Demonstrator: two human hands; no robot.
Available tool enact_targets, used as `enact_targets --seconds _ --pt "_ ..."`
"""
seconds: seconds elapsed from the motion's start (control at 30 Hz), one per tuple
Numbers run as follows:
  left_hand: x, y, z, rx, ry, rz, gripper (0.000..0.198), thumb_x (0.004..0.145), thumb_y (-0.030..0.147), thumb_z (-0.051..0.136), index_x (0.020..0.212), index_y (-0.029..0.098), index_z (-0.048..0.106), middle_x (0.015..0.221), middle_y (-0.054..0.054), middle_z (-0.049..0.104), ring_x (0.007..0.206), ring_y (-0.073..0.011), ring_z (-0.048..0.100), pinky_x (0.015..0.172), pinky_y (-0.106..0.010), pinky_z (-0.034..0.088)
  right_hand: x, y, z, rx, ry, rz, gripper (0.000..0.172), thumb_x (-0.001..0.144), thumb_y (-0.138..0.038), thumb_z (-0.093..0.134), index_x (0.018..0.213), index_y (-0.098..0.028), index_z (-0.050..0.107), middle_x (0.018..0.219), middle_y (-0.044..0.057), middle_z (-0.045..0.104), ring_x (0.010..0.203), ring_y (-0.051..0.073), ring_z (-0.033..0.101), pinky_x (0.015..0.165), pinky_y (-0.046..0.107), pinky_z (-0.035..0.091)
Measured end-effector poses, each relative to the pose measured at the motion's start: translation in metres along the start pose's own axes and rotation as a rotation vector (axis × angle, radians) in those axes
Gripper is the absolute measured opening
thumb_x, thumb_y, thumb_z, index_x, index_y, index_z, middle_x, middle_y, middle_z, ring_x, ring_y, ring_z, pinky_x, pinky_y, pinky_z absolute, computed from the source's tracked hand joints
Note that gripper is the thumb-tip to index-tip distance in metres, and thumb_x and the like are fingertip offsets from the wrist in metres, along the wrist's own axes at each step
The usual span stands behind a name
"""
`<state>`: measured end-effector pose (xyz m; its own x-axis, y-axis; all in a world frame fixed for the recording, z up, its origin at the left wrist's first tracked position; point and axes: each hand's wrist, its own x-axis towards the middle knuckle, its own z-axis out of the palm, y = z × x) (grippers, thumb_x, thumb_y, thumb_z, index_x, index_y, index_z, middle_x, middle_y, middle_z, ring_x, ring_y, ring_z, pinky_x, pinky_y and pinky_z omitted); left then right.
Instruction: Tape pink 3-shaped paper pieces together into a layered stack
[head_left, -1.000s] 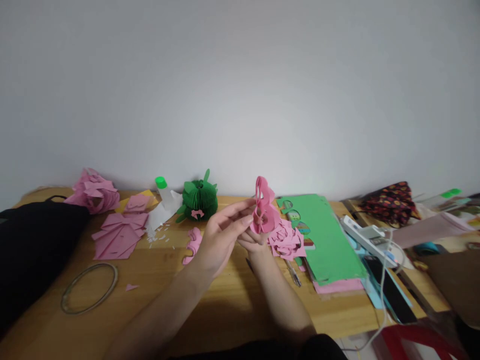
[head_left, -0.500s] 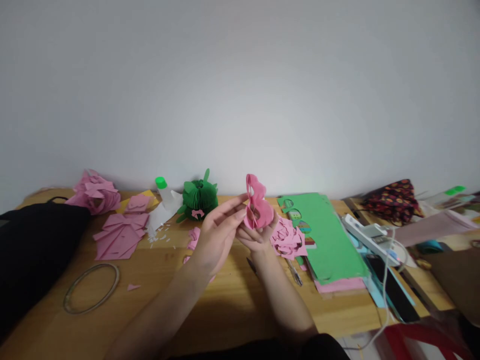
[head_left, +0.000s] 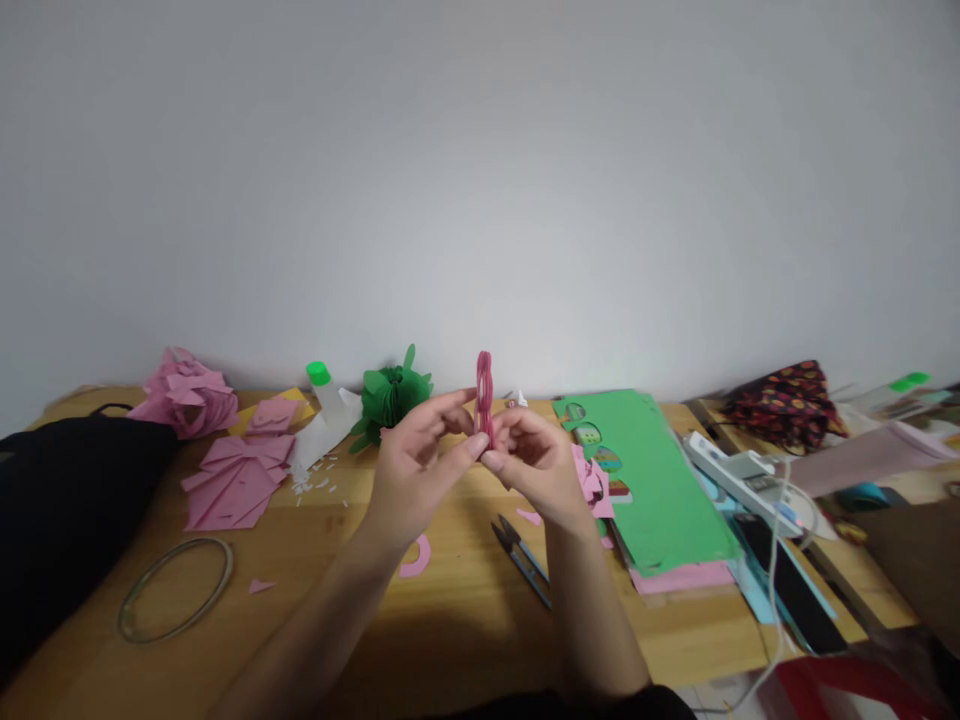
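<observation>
A pink layered paper cutout (head_left: 484, 385) stands upright between my hands, turned edge-on so its stacked layers show as a narrow strip. My left hand (head_left: 420, 465) pinches its lower left side with thumb and fingers. From the other side my right hand (head_left: 534, 460) pinches the lower edge, both thumbs almost meeting. Below my hands, thread snips (head_left: 521, 560) lie on the wooden table (head_left: 450, 630), partly behind my right wrist. A curved pink paper scrap (head_left: 417, 558) lies by my left wrist. Pink cut paper (head_left: 592, 485) sits partly hidden beyond my right hand.
Green paper sheets (head_left: 667, 480) lie to the right, beside a white power strip (head_left: 739, 480) and a phone (head_left: 795, 590). Leftward are a green paper ball (head_left: 391, 398), a glue stick (head_left: 321, 385), folded pink paper (head_left: 240, 480), a ring (head_left: 176, 590) and a black bag (head_left: 67, 530).
The pink cutout has turned from its opened, scalloped face to edge-on, its layers pressed together. My right hand has moved from beneath it to its right side. The snips now show more.
</observation>
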<state>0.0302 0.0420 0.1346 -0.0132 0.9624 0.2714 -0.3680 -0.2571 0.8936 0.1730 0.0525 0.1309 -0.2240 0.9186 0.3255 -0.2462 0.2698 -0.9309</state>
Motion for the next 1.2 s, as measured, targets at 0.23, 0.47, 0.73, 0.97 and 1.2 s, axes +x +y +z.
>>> enact_targets --seconds 0.23,0.47,0.73,0.97,1.2 --pt "0.001 0.004 -0.003 0.027 0.006 -0.041 0.038 0.069 0.019 0.08 0.106 0.023 0.07 0.085 0.002 0.058 0.081 -0.0106 0.058 0.076 -0.022 0.048 -0.01 -0.015 -0.002 -0.342 -0.015 -0.134 0.014 0.08 -0.023 0.075 0.092 -0.021 0.068 0.063 -0.005 0.055 0.054 0.007 0.048 0.049 0.018 0.04" --pt "0.001 0.005 0.001 0.041 -0.037 -0.233 0.057 0.059 0.021 0.085 0.11 0.021 0.059 0.1 -0.003 0.063 0.083 -0.0154 0.06 0.073 -0.026 0.049 -0.012 -0.018 -0.002 -0.307 -0.099 -0.144 0.03 0.087 -0.047 0.065 0.097 -0.02 0.071 0.063 -0.001 0.061 0.052 0.01 0.051 0.045 0.022 0.043" --pt "-0.008 0.014 -0.005 0.37 -0.163 -0.062 0.047 0.064 0.017 0.081 0.108 0.021 0.064 0.106 -0.006 0.066 0.099 -0.0227 0.06 0.089 -0.033 0.048 -0.01 -0.025 0.004 -0.327 -0.035 0.033 0.02 0.086 -0.032 0.064 0.075 -0.016 0.069 0.051 -0.004 0.053 0.042 0.007 0.043 0.039 0.02 0.033" --pt "0.002 0.027 -0.01 0.177 -0.051 -0.13 0.015 0.075 0.031 0.073 0.069 0.019 0.065 0.062 0.001 0.059 0.064 -0.0152 0.058 0.063 -0.027 0.048 -0.013 -0.029 0.004 -0.506 -0.161 -0.004 0.021 0.089 -0.026 0.061 0.072 -0.016 0.068 0.05 -0.005 0.049 0.045 0.006 0.037 0.042 0.02 0.029" --pt "-0.027 0.064 -0.015 0.602 -0.37 0.332 0.014 0.083 0.018 0.065 0.07 0.024 0.067 0.064 0.001 0.066 0.062 -0.0154 0.06 0.06 -0.029 0.045 -0.025 -0.044 -0.003 -0.615 -0.506 -0.206 0.024 0.094 -0.025 0.058 0.075 -0.017 0.07 0.055 -0.002 0.06 0.047 0.008 0.049 0.047 0.021 0.036"
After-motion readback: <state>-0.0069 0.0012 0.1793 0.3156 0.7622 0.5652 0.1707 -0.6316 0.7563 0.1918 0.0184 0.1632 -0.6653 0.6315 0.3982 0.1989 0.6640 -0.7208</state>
